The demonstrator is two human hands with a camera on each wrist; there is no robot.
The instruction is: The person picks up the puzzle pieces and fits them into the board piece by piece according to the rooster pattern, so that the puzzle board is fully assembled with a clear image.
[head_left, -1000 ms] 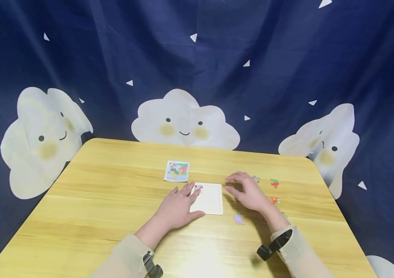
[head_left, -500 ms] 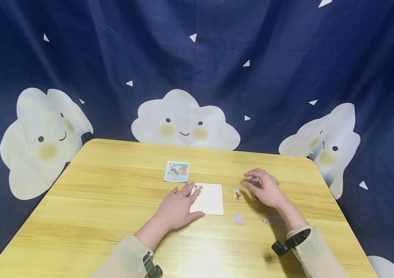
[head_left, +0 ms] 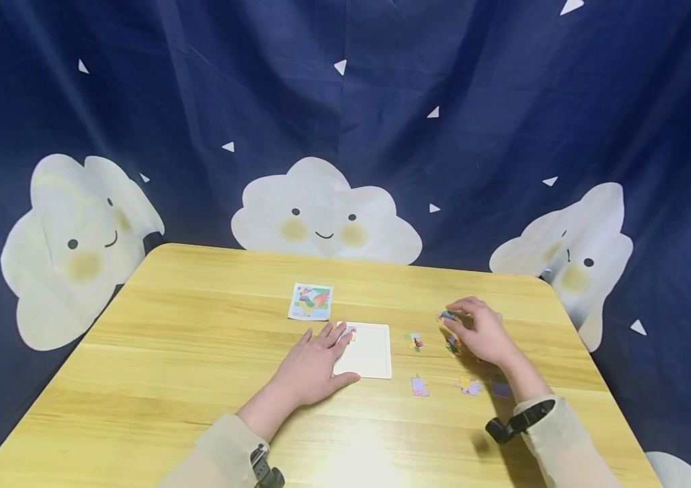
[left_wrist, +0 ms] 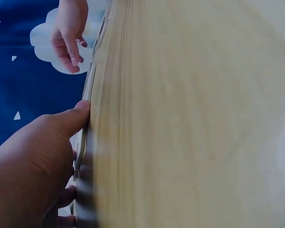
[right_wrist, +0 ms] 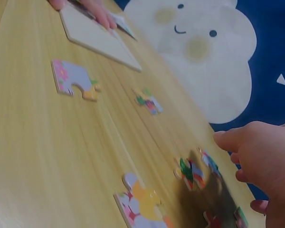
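My left hand lies with its fingers over the left side of a white square puzzle tray, thumb at the tray's near edge. A puzzle piece sits in the tray's upper left corner, partly under those fingers. To the right, my right hand hovers with thumb and fingers apart beside a colourful puzzle piece. Another puzzle piece lies just below that hand. In the right wrist view, the thumb of my right hand is above these pieces, holding nothing visible.
More loose puzzle pieces lie right of the tray: a yellow-green one, a lilac one, a yellow-lilac one and a purple one. A picture card of a colourful bird lies behind the tray. A cloud-patterned curtain hangs behind the table.
My right hand has moved right, from beside the tray to the farther loose pieces, uncovering several pieces. The left hand has stayed on the tray.
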